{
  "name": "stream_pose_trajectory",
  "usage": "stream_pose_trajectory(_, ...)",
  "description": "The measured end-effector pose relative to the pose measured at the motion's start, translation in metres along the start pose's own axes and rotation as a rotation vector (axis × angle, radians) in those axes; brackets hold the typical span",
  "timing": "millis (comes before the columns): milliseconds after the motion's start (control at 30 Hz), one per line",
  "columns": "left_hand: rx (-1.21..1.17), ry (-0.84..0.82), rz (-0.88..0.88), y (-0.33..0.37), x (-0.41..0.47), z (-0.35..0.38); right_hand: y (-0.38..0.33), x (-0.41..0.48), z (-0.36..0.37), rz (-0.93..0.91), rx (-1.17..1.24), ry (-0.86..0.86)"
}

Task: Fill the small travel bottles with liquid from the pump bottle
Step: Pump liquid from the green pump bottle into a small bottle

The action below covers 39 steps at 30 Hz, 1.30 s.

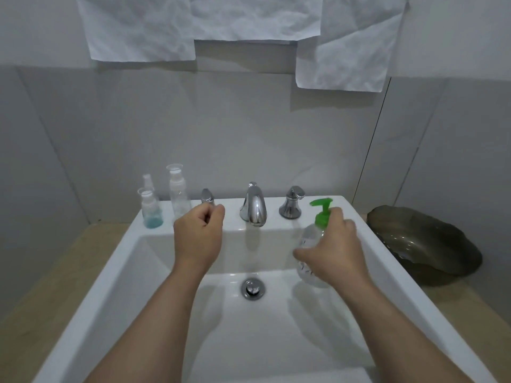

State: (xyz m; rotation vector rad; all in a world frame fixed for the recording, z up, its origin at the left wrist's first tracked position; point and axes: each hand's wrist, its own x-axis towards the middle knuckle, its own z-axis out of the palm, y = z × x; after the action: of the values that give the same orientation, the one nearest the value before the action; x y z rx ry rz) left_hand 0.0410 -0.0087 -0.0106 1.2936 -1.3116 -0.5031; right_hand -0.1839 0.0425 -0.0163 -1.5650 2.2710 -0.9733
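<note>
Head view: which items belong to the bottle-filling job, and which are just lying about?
Job: pump bottle, gripped by right hand; short bottle with blue liquid; tall clear bottle; small spray bottle.
Lying about: faucet; dark dish; papers on wall.

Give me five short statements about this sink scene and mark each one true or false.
1. The right hand grips the clear plastic pump bottle with the green pump top. True.
2. The left hand holds a travel bottle. False: its fingers are curled and it holds nothing.
3. The small clear travel bottle with blue liquid at its bottom stands on the white ceramic sink's rim, left of the taps. True.
4. Water runs from the chrome spout. False: no stream shows.
5. The dark wavy-edged bowl sits inside the sink basin. False: it sits on the counter to the right of the sink.
</note>
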Motion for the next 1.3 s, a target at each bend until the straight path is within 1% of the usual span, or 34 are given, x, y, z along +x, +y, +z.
stream_pose_trajectory(67,-0.016,0.036,-0.047,0.000,-0.001,-0.006,0.003,-0.010,0.014,0.031,-0.035,-0.120)
stream_pose_trajectory(167,-0.008,0.086,-0.090,-0.001,0.000,-0.015,0.010,-0.009,0.031,0.043,-0.034,-0.211)
stream_pose_trajectory(233,0.011,0.105,-0.093,-0.003,0.000,-0.017,0.014,-0.006,0.038,0.030,-0.027,-0.209)
stream_pose_trajectory(367,0.041,0.113,-0.085,-0.004,0.000,-0.018,0.021,-0.001,0.045,0.020,-0.007,-0.136)
stream_pose_trajectory(467,0.069,0.149,-0.081,-0.004,0.002,-0.019,0.029,0.003,0.048,0.051,-0.034,-0.140)
stream_pose_trajectory(567,0.107,0.202,-0.066,-0.003,0.005,-0.019,0.035,0.006,0.050,0.102,-0.012,-0.153)
stream_pose_trajectory(667,0.143,0.267,0.005,-0.007,0.012,-0.021,0.034,0.007,0.051,0.130,0.001,-0.193)
stream_pose_trajectory(733,0.192,0.284,0.079,-0.010,0.016,-0.023,0.031,0.008,0.050,0.171,0.053,-0.233)
stream_pose_trajectory(767,0.215,0.280,0.113,-0.009,0.017,-0.024,0.029,0.007,0.048,0.190,0.082,-0.226)
stream_pose_trajectory(833,0.274,0.249,0.172,-0.007,0.017,-0.024,0.024,0.006,0.041,0.164,0.121,-0.131)
stream_pose_trajectory(900,0.337,0.188,0.219,-0.005,0.019,-0.024,0.017,0.001,0.033,0.086,0.139,0.022)
stream_pose_trajectory(967,0.377,0.152,0.210,-0.002,0.022,-0.024,0.011,-0.002,0.029,0.045,0.180,0.167)
stream_pose_trajectory(1033,0.383,0.167,0.149,0.003,0.024,-0.025,0.008,-0.001,0.029,0.004,0.219,0.270)
stream_pose_trajectory(1100,0.382,0.195,0.091,0.010,0.027,-0.025,0.007,0.003,0.031,-0.046,0.237,0.336)
stream_pose_trajectory(1167,0.412,0.193,0.048,0.017,0.036,-0.024,0.006,0.004,0.032,-0.087,0.247,0.367)
stream_pose_trajectory(1300,0.550,0.118,0.036,0.018,0.057,-0.024,0.006,0.002,0.032,-0.153,0.276,0.392)
